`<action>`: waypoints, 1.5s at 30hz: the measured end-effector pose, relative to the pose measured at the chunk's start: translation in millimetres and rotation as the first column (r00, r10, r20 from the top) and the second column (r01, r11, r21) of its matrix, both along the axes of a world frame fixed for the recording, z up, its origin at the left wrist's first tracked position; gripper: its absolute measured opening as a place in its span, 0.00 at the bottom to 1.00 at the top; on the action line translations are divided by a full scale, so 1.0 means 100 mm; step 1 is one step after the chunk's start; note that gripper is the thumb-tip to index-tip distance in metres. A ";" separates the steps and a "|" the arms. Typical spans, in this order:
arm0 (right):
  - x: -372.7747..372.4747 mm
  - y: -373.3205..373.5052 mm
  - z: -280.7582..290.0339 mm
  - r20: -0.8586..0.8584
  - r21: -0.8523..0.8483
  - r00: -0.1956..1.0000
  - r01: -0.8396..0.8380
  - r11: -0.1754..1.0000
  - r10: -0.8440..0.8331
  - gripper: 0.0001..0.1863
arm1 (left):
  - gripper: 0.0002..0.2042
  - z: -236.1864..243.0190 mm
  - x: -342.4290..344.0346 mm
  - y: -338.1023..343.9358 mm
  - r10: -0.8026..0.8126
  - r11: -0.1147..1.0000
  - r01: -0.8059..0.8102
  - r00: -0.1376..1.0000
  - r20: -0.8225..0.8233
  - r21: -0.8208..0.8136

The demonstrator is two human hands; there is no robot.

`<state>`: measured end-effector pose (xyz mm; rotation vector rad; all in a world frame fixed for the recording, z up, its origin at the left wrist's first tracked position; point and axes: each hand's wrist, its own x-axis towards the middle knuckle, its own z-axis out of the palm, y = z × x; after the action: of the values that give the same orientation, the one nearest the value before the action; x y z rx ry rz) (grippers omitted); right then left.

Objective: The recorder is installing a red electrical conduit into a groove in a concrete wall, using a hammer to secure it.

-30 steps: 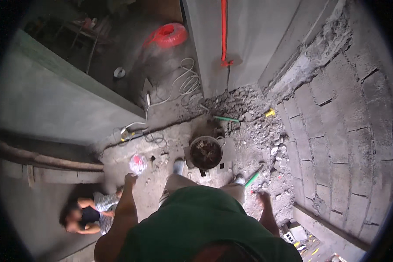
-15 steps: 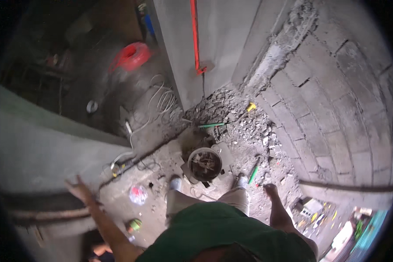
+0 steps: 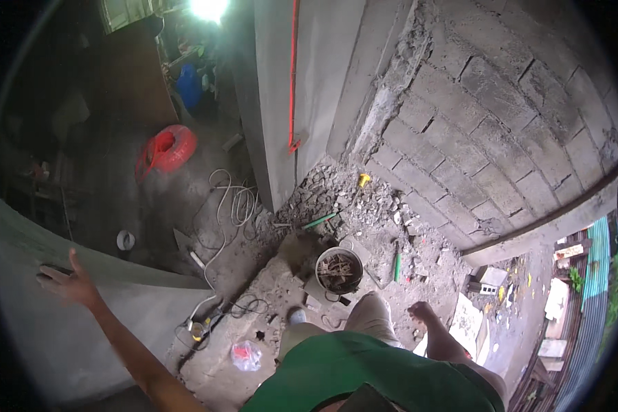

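My left hand (image 3: pixel 72 281) is stretched out at the far left with its fingers spread, over or against the top of a low grey concrete wall (image 3: pixel 144 316); whether it touches cannot be told. Low at my right side hangs my right hand (image 3: pixel 421 314), its fingers loosely bent and apart, nothing seen in them. In front of my legs stands a round metal pot (image 3: pixel 318 272) with wood scraps and debris inside. A green-handled tool (image 3: pixel 397 264) lies on the rubble to its right. Another green rod-like handle (image 3: pixel 321 220) lies beyond the pot.
Broken rubble (image 3: pixel 384 206) covers the corner below a block wall (image 3: pixel 487 137). A yellow object (image 3: pixel 363 180) lies on it. At left are a red hose coil (image 3: pixel 178 154), a loose white cable (image 3: pixel 216 199) and a plastic bag (image 3: pixel 246 356). A red pipe (image 3: pixel 293 82) runs down the pillar.
The view has turned, and more of the lit back room and the right-hand yard shows. My left arm has risen and reached farther out along the low wall. My right hand stays low.
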<state>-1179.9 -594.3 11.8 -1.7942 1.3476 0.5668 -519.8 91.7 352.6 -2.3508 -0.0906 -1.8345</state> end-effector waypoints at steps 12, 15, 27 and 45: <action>1.22 0.78 -0.66 0.123 0.159 0.992 -0.052 0.986 0.033 0.17 | 0.52 -0.05 0.08 0.04 -0.010 0.993 -0.005 0.991 -0.130 -0.121; 1.25 0.84 -0.99 0.028 -0.073 0.857 -0.511 0.856 0.514 0.20 | 0.52 0.02 0.02 -0.08 0.046 0.995 -0.060 0.985 -0.167 -0.078; 1.38 0.85 -0.66 0.237 0.089 0.971 0.009 0.996 -0.030 0.15 | 0.40 1.08 0.21 -2.10 -0.889 0.402 0.625 0.441 -0.123 -0.669; 5.25 -0.69 2.59 0.983 -0.052 0.182 0.336 0.940 -0.011 0.14 | 0.57 2.43 1.83 -5.99 -0.982 0.189 0.959 0.189 -0.023 -0.211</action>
<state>-655.3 -663.5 270.9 -1.5699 0.6121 -0.9177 -336.3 -507.8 595.5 -2.8696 1.8448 -1.9473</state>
